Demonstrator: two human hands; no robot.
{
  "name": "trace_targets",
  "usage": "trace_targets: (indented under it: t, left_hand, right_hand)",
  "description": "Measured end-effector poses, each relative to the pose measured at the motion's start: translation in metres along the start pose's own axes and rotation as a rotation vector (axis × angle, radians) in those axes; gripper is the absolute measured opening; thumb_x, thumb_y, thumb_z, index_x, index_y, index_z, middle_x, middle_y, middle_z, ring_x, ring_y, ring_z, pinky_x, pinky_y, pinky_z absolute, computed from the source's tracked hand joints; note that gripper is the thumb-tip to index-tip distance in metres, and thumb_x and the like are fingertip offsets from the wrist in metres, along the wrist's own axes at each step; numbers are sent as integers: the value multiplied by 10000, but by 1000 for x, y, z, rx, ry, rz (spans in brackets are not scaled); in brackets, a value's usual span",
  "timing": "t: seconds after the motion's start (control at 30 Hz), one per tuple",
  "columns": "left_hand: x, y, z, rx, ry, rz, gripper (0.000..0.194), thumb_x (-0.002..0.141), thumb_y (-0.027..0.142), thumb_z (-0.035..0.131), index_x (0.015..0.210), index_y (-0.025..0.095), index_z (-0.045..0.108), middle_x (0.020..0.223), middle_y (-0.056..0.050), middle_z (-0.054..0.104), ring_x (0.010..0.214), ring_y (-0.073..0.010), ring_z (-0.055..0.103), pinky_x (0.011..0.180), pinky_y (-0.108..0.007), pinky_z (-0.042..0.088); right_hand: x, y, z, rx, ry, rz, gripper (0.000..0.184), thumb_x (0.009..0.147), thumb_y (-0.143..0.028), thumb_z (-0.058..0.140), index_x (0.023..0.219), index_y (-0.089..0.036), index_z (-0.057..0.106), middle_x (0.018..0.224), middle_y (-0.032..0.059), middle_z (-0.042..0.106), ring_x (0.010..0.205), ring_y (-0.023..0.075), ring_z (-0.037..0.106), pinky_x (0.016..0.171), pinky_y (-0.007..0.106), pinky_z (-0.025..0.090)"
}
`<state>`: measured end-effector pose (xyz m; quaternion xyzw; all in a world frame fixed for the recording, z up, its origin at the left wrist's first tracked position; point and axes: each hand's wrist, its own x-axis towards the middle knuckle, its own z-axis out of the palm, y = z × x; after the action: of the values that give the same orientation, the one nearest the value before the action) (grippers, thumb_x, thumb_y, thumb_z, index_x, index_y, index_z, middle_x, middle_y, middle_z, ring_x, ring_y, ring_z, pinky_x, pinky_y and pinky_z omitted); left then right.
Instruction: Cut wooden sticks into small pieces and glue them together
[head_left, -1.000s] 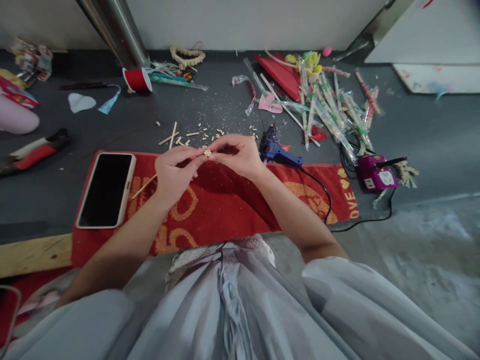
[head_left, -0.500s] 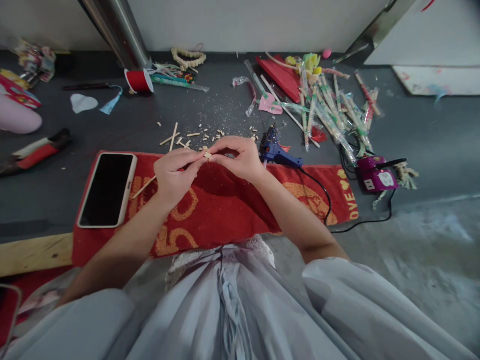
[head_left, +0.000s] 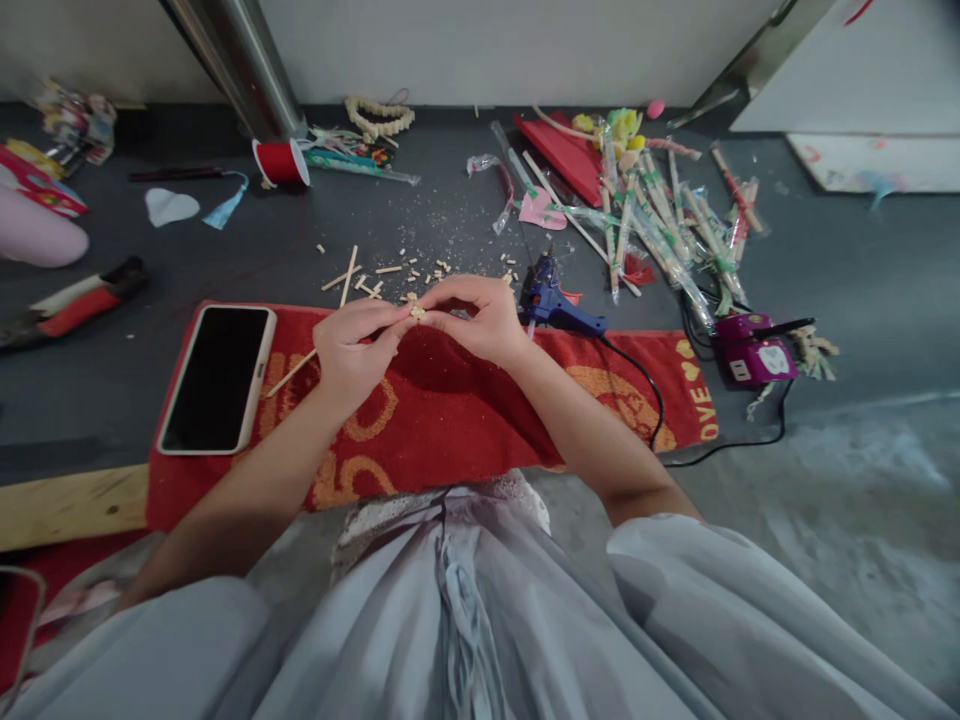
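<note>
My left hand [head_left: 351, 345] and my right hand [head_left: 476, 318] meet over the far edge of a red towel [head_left: 450, 420]. Between their pinched fingertips sits a tiny pale wooden cluster [head_left: 417, 313], made of short stick pieces. Both hands have their fingers curled round it. A thin wooden stick [head_left: 289, 373] lies on the towel just left of my left hand. Cut stick bits and crumbs [head_left: 405, 270] are scattered on the dark floor right behind the hands.
A phone [head_left: 217, 378] lies face up on the towel's left end. A blue glue gun [head_left: 555, 303] rests right of my right hand, its black cord running to a purple device [head_left: 750, 350]. Wrapped chopsticks [head_left: 660, 220], a red thread spool [head_left: 281, 162] and a red-handled tool [head_left: 71, 305] lie around.
Both hands stay pinched on the small cluster and have shifted only slightly; the fingers have turned it a little.
</note>
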<state>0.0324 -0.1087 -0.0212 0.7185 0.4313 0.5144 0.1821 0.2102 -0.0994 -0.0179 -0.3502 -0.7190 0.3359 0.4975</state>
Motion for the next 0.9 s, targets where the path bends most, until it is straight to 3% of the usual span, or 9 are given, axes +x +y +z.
trace_targets:
  t: [0.37,0.53,0.73,0.9]
  left_hand:
    - [3,3,0,-96,7,26,46,764,223,711,753,239,752,686,-3,697,656,-124,636,668,-273,512]
    - [3,7,-1,-86,-35,-105,65,781,271,694,776,231,746,724,-4,702,543,-90,592,547,-237,480]
    - [2,8,0,-240,-97,-296,181,724,331,722,841,194,730,786,-10,716,425,-49,532,409,-192,415]
    - [4,5,3,-411,-160,-506,268,708,408,742,821,170,695,565,22,627,366,-51,486,344,-176,357]
  right_hand:
    - [1,0,-2,26,-24,-15,305,813,-454,674,870,-159,725,833,29,713,760,96,635,702,225,509]
    - [1,1,-1,-3,-22,-19,324,833,-468,643,898,-156,703,849,32,694,760,94,621,715,238,517]
    - [1,1,-3,-216,-12,-165,226,894,-377,565,924,-184,679,849,31,656,756,106,596,733,264,515]
    - [-1,0,-1,-388,-35,-257,215,928,-323,503,1008,-194,656,944,70,619,914,164,596,847,354,509]
